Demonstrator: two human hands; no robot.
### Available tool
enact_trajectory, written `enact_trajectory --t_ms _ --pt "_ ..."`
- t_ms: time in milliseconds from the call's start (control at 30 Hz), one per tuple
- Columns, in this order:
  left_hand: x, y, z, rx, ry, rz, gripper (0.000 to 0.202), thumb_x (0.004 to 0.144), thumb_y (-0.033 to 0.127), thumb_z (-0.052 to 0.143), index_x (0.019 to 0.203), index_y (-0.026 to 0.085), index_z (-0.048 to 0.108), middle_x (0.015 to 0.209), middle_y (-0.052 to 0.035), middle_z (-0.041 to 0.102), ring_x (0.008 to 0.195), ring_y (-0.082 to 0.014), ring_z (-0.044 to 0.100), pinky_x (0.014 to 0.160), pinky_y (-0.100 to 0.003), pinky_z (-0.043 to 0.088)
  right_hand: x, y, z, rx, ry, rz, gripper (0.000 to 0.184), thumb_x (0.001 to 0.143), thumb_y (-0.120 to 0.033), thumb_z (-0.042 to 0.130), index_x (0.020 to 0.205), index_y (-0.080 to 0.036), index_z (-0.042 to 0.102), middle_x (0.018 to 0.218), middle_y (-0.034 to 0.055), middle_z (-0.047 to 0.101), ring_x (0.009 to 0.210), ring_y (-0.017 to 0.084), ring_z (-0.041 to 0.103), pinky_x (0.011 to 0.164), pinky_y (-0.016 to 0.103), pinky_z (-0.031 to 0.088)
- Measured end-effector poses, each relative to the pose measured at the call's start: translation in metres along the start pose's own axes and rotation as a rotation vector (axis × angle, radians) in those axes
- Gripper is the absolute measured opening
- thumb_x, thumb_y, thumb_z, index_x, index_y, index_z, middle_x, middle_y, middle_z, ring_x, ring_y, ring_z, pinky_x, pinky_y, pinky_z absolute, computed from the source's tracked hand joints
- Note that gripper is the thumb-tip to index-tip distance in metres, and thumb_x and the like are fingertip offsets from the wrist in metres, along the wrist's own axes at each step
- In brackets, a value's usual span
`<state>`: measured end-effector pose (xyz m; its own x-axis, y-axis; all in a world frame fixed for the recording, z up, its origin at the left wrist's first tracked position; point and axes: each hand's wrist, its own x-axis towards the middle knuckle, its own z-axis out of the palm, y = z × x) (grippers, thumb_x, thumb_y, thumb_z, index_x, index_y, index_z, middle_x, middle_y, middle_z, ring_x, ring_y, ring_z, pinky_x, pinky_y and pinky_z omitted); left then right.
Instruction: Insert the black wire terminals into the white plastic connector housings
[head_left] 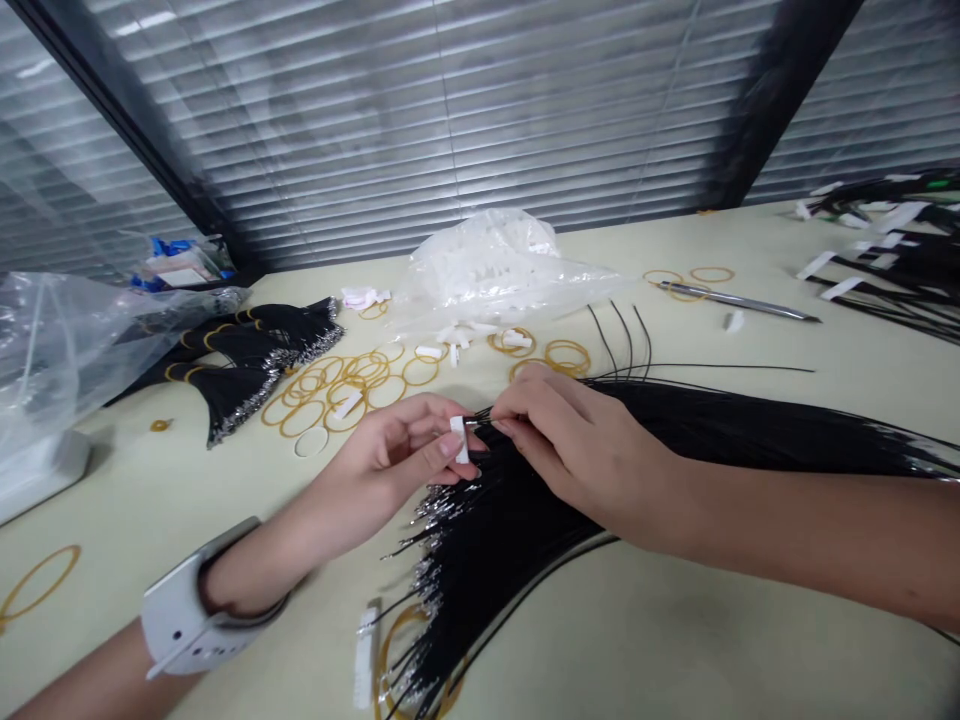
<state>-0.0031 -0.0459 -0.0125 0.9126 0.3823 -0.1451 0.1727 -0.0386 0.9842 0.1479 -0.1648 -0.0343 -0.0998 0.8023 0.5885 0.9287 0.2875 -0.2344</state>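
My left hand (pixel 397 445) pinches a small white plastic connector housing (pixel 459 440) between thumb and fingers. My right hand (pixel 577 440) holds the metal-tipped end of a thin black wire (pixel 480 420) up against that housing. Under and beside my right hand lies a large bundle of black wires (pixel 675 440), its crimped silver terminals (pixel 431 510) fanning towards me. A white band (pixel 195 600) circles my left wrist. Another white connector housing (pixel 366 655) lies on the table near the terminals.
Tan rubber bands (pixel 337 390) and white housings (pixel 457 335) lie across the pale table (pixel 660 620). Beyond are a plastic bag (pixel 487 270), a metal pen-like tool (pixel 739 302), and finished black wire bundles (pixel 247 360) (pixel 892 260). Window blinds (pixel 450 120) stand behind the table.
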Motion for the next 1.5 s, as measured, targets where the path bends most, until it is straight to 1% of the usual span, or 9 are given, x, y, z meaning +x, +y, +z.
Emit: enact_trajectory --t_ms 233,433,633,867,1000,1100,1200,1333,1500 --pt "0.0 0.0 0.001 -0.05 -0.009 -0.004 0.015 0.08 0.021 0.052 0.093 0.015 0.051 0.088 -0.003 0.058 0.079 -0.0085 0.058 0.074 -0.018 0.05 0.0 -0.002 -0.001 0.052 -0.02 -0.007 0.012 0.081 -0.005 0.038 0.087 -0.015 0.039 0.08 0.0028 0.044 0.071 0.01 0.038 0.062 0.022 0.036" --pt "-0.002 0.0 0.0 -0.015 -0.045 0.017 0.014 0.08 0.022 0.052 0.093 0.016 0.051 0.086 -0.0006 0.058 0.073 -0.0059 0.059 0.069 -0.014 0.05 0.001 -0.004 -0.003 0.072 0.013 0.002 0.01 0.081 -0.005 0.038 0.085 -0.014 0.039 0.077 0.0014 0.045 0.068 0.009 0.038 0.059 0.02 0.034" --pt "-0.002 0.0 0.002 0.025 -0.059 0.052 0.012 0.08 0.023 0.051 0.09 0.016 0.054 0.085 -0.0011 0.058 0.076 -0.0076 0.059 0.071 -0.016 0.05 0.0 -0.006 -0.003 0.093 0.04 -0.041 0.004 0.084 -0.012 0.038 0.083 -0.014 0.041 0.074 0.0016 0.045 0.066 0.009 0.039 0.059 0.02 0.035" --pt "-0.007 0.001 0.008 0.119 -0.041 0.116 0.01 0.08 0.024 0.052 0.086 0.016 0.055 0.08 0.0006 0.058 0.072 -0.0063 0.058 0.068 -0.014 0.048 -0.004 -0.008 0.002 0.11 0.083 -0.117 0.005 0.083 -0.01 0.041 0.086 -0.014 0.042 0.077 0.0025 0.048 0.071 0.01 0.043 0.064 0.023 0.039" --pt "-0.004 -0.001 0.008 0.142 -0.012 0.145 0.016 0.081 0.026 0.05 0.093 0.016 0.052 0.079 -0.0009 0.059 0.074 -0.0074 0.058 0.069 -0.016 0.048 0.002 -0.005 -0.004 -0.047 0.124 -0.194 0.008 0.083 -0.009 0.041 0.087 -0.012 0.047 0.076 0.0045 0.052 0.072 0.011 0.047 0.064 0.025 0.041" --pt "0.001 -0.002 0.003 0.141 0.058 0.188 0.014 0.081 0.025 0.05 0.091 0.015 0.051 0.073 0.0009 0.058 0.068 -0.0047 0.056 0.064 -0.012 0.046 0.009 -0.006 -0.013 -0.297 0.176 -0.408 0.008 0.08 -0.01 0.047 0.084 -0.01 0.054 0.077 0.0072 0.055 0.073 0.015 0.048 0.062 0.029 0.04" --pt "0.005 -0.001 -0.006 0.096 0.1 0.148 0.014 0.08 0.024 0.053 0.09 0.015 0.05 0.077 0.0008 0.058 0.069 -0.0033 0.056 0.063 -0.01 0.045 0.01 -0.012 -0.017 -0.354 0.04 -0.508 0.007 0.079 -0.013 0.049 0.079 -0.012 0.055 0.073 0.0049 0.053 0.069 0.016 0.045 0.058 0.03 0.036" --pt "0.006 0.0 -0.015 0.054 0.098 0.067 0.018 0.079 0.026 0.054 0.091 0.014 0.049 0.091 -0.0033 0.06 0.078 -0.0061 0.058 0.072 -0.014 0.046 0.006 -0.016 -0.014 -0.268 -0.315 -0.346 0.005 0.076 -0.01 0.051 0.08 -0.013 0.052 0.08 0.0042 0.049 0.074 0.015 0.04 0.068 0.029 0.036" --pt "0.005 0.0 -0.016 0.011 0.072 0.045 0.018 0.079 0.026 0.054 0.09 0.014 0.048 0.088 -0.0022 0.059 0.078 -0.0067 0.058 0.074 -0.017 0.047 0.004 -0.009 -0.01 -0.156 -0.319 -0.246 0.016 0.071 -0.002 0.053 0.082 -0.013 0.046 0.083 0.0025 0.047 0.075 0.013 0.038 0.069 0.025 0.033"
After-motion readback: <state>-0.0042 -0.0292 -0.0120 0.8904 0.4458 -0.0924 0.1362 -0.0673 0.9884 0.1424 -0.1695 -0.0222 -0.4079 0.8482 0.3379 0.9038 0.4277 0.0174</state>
